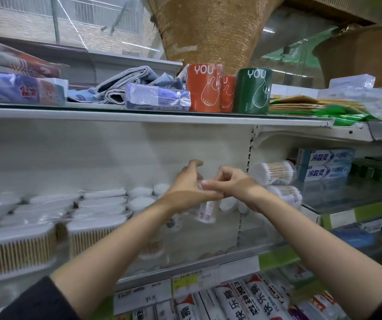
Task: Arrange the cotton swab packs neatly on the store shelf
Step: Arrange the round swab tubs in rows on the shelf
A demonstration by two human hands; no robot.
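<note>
Both my hands meet in front of the middle shelf (208, 255). My left hand (188, 190) and my right hand (231, 184) together grip a clear round cotton swab pack (206, 211) with a pink label, held above the shelf and blurred by motion. Flat rectangular swab packs (23, 243) fill the left of that shelf, and round white-topped packs (140, 199) stand behind them. Two cylindrical wooden-stick swab packs (275, 173) lie stacked on their sides to the right of my hands.
Toothpaste boxes (324, 165) sit on the glass shelf to the right. The top shelf carries orange and green bag rolls (252, 93), folded cloths and wrapped packs. Price tags and more toothpaste boxes (243, 301) line the shelf below.
</note>
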